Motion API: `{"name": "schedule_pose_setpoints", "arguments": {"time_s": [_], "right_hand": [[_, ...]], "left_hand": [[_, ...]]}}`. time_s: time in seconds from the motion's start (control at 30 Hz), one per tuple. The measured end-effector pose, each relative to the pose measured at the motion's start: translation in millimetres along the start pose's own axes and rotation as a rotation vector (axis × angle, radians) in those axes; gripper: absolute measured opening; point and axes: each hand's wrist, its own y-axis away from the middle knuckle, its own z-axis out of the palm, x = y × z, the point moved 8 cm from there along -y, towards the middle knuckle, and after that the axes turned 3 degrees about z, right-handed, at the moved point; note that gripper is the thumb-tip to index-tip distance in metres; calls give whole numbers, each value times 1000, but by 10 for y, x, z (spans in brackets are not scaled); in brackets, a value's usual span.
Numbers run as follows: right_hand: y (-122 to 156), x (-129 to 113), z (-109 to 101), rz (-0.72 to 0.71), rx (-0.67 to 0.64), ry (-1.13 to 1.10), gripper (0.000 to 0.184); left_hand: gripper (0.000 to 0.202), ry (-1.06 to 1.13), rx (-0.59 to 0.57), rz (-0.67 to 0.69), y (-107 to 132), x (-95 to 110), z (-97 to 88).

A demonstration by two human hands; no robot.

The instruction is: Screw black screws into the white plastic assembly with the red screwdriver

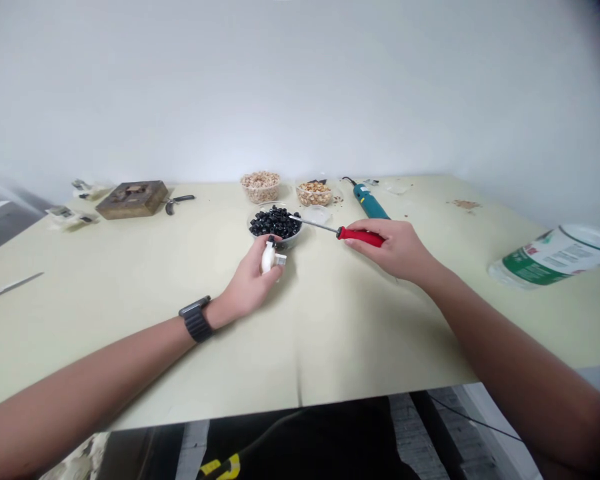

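Note:
My left hand (253, 277) is closed on a small white part (269, 258) with a black tip and a silvery, squarish end like a plug. Just beyond it stands a clear round tub (283, 244) full of shiny black pieces (274, 223). In my right hand (393, 247) is a screwdriver (360, 236), its red handle gripped and its thin metal shaft pointing left. The shaft's tip appears over the right side of the black pieces; whether it touches them I cannot tell.
Behind are tubs of pale pieces (260, 187) and orange-brown pieces (314, 194), and a teal corded tool (370, 201). At left are a metal block (133, 200), pliers (179, 199), white bundles (69, 217) and a red-handled blade (10, 287). A labelled plastic container (555, 257) lies right.

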Motion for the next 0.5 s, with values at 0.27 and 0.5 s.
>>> {"name": "schedule_pose_setpoints", "arguments": {"time_s": [0.27, 0.5], "right_hand": [[4, -1, 9, 80, -45, 39, 25], [60, -47, 68, 111, -259, -237, 48]], "left_hand": [[41, -71, -17, 20, 7, 26, 10], [40, -105, -39, 45, 21, 14, 18]]}}
